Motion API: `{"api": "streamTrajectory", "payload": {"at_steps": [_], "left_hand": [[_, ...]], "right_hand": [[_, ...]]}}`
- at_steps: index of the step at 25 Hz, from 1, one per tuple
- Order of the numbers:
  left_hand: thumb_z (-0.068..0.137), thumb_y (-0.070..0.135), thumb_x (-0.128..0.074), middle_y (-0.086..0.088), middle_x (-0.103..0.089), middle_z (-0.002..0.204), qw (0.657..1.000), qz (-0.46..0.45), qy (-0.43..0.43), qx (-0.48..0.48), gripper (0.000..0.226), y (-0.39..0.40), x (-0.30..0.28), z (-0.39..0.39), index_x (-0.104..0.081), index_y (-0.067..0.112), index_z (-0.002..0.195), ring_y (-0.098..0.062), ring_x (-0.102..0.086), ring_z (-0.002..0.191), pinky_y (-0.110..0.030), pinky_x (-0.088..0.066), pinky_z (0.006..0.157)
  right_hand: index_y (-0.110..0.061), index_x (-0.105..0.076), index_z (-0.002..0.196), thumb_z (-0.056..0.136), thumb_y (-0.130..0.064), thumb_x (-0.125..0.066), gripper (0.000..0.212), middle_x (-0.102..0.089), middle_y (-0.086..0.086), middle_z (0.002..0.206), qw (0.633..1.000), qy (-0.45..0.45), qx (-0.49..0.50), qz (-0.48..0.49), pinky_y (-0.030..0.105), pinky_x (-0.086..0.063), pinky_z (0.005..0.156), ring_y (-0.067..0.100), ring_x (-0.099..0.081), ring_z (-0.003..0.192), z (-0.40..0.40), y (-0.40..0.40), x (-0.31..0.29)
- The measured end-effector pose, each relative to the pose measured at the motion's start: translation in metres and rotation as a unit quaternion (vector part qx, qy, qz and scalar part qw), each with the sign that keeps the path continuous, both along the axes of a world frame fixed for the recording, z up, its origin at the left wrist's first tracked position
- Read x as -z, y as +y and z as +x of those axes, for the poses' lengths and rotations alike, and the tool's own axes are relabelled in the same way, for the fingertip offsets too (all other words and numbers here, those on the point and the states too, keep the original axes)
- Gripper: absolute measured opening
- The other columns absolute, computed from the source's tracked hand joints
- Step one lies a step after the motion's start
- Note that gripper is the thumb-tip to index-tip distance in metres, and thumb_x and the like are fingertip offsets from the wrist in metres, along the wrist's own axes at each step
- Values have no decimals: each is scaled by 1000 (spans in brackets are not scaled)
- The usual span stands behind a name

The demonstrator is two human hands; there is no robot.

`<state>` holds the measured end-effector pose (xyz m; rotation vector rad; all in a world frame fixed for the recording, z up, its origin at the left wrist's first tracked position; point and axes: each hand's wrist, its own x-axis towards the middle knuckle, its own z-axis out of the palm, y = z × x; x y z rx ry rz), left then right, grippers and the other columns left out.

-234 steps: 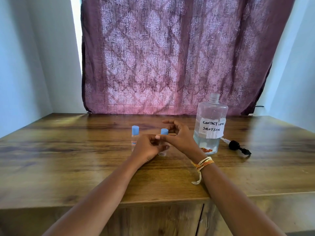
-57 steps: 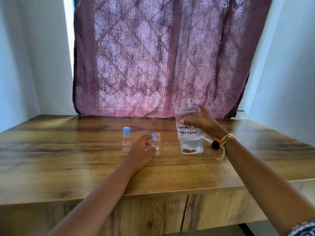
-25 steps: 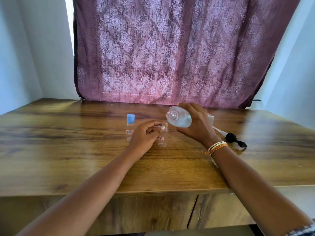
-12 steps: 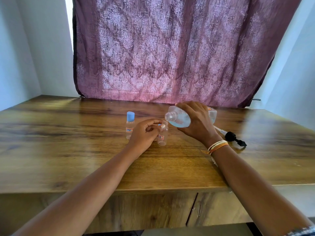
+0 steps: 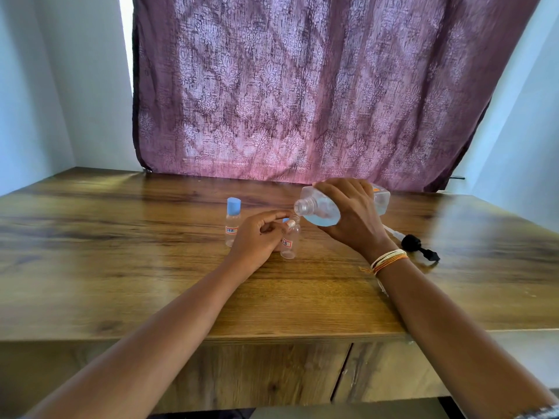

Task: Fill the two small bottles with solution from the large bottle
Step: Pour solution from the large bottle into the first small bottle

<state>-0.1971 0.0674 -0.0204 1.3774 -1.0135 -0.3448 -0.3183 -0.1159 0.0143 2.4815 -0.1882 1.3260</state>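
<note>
Large bottle [image 5: 320,210] tipped nearly flat in right hand [image 5: 352,220], fingers wrapped over its body, open neck just above the uncapped small bottle [image 5: 289,241]. Left hand [image 5: 258,237] steadies that small bottle on the table [image 5: 121,267], fingers curled round it. Capped small bottle [image 5: 232,220] stands upright just left of left hand. Black pump cap [image 5: 419,246] lies right of right hand.

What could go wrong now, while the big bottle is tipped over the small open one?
The large clear plastic bottle has a wider mouth than the small uncapped clear bottle, so solution may spill onto the wooden table. The left hand holds the light small bottle only at its side; it could tip.
</note>
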Motion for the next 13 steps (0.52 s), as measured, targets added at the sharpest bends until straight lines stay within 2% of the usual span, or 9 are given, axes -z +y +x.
{"api": "streamTrajectory", "payload": {"at_steps": [2, 5, 9, 13], "left_hand": [[91, 13, -62, -22, -72, 101, 1000, 3, 5, 3, 30, 1, 0, 0, -66, 14, 121, -37, -68, 95, -44, -60, 78], [92, 10, -61, -21, -72, 102, 1000, 4, 10, 7, 30, 1, -1, -1, -65, 15, 121, -29, -70, 94, -43, -60, 79], [91, 15, -63, -10, -74, 103, 1000, 3, 16, 10, 29, 3, -3, -3, -66, 16, 120, -23, -71, 96, -40, -60, 80], [91, 14, -63, -11, -74, 104, 1000, 2, 16, 10, 30, 4, -4, -4, -65, 13, 121, -25, -71, 95, -39, -61, 78]], "right_hand": [[-24, -58, 117, 73, -46, -73, 52, -66, 2, 111, 1000, -2, 0, -4, 43, -41, 85, 25, -61, 100, 0, 0, 0], [-26, -56, 117, 73, -44, -75, 51, -66, 2, 110, 1000, -9, 1, -16, 43, -40, 85, 25, -61, 100, 0, 1, -1], [-28, -53, 118, 73, -42, -75, 53, -65, 1, 111, 1000, -11, 4, -29, 43, -40, 86, 25, -61, 101, 0, 0, -1], [-29, -52, 119, 74, -42, -75, 52, -65, 2, 112, 999, -10, 9, -35, 44, -39, 88, 26, -60, 101, 0, 1, -2]]}}
